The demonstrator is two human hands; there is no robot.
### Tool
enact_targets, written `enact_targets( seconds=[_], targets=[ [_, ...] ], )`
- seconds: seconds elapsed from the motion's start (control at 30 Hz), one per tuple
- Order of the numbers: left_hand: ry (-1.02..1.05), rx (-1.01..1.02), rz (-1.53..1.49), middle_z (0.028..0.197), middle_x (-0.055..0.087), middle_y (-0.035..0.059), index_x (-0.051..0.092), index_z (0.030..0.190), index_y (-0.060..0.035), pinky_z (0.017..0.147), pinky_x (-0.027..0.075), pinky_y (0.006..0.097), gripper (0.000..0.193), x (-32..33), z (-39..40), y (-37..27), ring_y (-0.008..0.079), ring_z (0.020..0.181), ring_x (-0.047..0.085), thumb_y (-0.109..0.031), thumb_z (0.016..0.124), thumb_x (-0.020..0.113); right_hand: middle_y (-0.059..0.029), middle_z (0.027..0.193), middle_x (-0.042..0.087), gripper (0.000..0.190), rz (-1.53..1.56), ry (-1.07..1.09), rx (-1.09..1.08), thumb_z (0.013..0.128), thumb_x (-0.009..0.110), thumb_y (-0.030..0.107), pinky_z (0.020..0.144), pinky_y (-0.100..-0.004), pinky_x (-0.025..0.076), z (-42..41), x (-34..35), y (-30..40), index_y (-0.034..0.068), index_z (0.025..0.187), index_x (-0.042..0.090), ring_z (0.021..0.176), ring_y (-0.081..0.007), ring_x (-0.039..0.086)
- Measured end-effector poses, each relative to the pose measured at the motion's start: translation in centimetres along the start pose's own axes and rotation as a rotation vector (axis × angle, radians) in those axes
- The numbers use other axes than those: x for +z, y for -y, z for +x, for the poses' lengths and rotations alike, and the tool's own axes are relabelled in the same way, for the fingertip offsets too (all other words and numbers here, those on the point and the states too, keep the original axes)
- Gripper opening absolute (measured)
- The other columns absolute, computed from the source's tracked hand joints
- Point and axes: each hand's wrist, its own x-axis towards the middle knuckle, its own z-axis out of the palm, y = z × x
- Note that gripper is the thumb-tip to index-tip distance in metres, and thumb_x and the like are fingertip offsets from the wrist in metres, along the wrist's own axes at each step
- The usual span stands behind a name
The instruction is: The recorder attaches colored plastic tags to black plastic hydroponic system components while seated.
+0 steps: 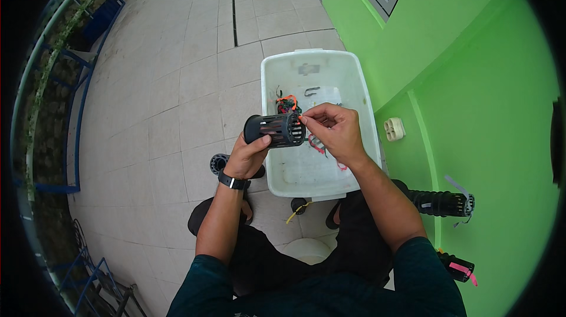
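My left hand (pixel 247 155) holds a black slotted plastic net cup (pixel 272 131) on its side above the tub, thumb across the slots. The cup's slotted base faces right. At that base, the fingertips of my right hand (pixel 338 131) pinch a small orange strip (pixel 301 118); whether it passes through a slot is too small to tell. Below both hands stands a white plastic tub (pixel 292 175). Inside it lie a tangled pile of coloured strips (pixel 287 104), a loose grey strip (pixel 312 91) and a red-pink strip (pixel 316 144), partly behind my right hand.
A grey net cup (pixel 219 163) is left of the tub. Another with a yellow strip (pixel 299 206) sits between my feet. Stacked black cups (pixel 442 203) and a cup with a pink strip (pixel 460 267) are at right. A green wall (pixel 477 109) bears a socket (pixel 394 129).
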Motion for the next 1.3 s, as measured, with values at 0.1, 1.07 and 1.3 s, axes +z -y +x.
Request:
enact_targets(
  seconds=[0.1,1.07,1.3],
  targets=[
    [-0.020,-0.034,0.009,0.125,0.063,0.0101,0.056,0.125,-0.0043,0.106,0.042,0.0404,0.041,-0.2,0.0,0.1,0.0221,0.117,0.059,-0.018,0.089,0.071,-0.0093,0.084,0.073,0.011,-0.007,0.008,-0.001,0.085,0.072,0.001,0.067,-0.0240,0.056,-0.1,0.0,0.0,-0.003,0.095,0.073,0.076,-0.0109,0.069],
    [0.132,-0.163,-0.013,0.133,0.059,0.0138,0.046,0.139,-0.0001,0.108,0.040,0.0443,0.065,-0.2,-0.1,-0.4,0.0254,0.125,0.055,-0.013,0.082,0.075,-0.0063,0.093,0.067,0.031,0.053,-0.050,-0.029,0.082,0.072,-0.002,0.071,-0.0281,0.055,-0.6,1.4,-1.0,-0.001,0.111,0.065,0.081,-0.0127,0.066],
    [0.173,-0.208,-0.008,0.132,0.059,0.0140,0.048,0.136,0.0004,0.109,0.039,0.0423,0.062,-1.5,-0.3,0.3,0.0260,0.123,0.056,-0.015,0.082,0.075,0.0032,0.090,0.050,0.058,0.199,0.247,0.157,0.075,0.073,-0.004,0.071,-0.0219,0.050,0.3,-0.3,-0.2,0.004,0.130,0.053,0.081,-0.0072,0.052]
  ],
)
